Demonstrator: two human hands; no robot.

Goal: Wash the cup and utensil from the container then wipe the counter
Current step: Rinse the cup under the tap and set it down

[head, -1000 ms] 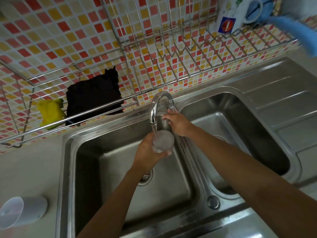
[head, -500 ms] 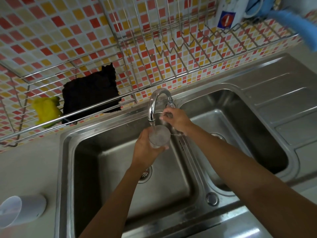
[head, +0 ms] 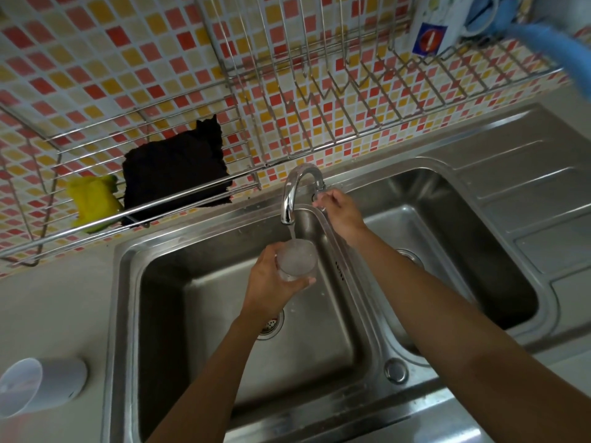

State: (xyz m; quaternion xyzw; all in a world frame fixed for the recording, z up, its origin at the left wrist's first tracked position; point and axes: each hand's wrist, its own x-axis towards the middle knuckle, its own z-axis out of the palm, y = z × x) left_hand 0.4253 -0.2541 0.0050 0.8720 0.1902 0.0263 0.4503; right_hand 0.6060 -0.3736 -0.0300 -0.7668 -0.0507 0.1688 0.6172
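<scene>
My left hand (head: 270, 282) grips a clear glass cup (head: 297, 260) upright over the left sink basin (head: 198, 302), right under the chrome faucet spout (head: 292, 196). Water streams from the spout into the cup, which looks nearly full. My right hand (head: 340, 211) is closed on the faucet handle (head: 318, 191) behind the spout. A white plastic container (head: 41, 386) lies on its side on the counter at the lower left, its open mouth facing left. No utensil is in view.
A wire rack (head: 192, 199) on the tiled wall holds a black cloth (head: 174, 172) and a yellow sponge (head: 91, 201). A dish rack (head: 351, 91) at top right carries a white mug (head: 431, 24) and blue items. The right basin (head: 463, 251) and drainboard (head: 543, 203) lie to the right.
The cup stays under the spout and water keeps running into it. My right hand has shifted slightly on the faucet handle. The camera view has drifted a little.
</scene>
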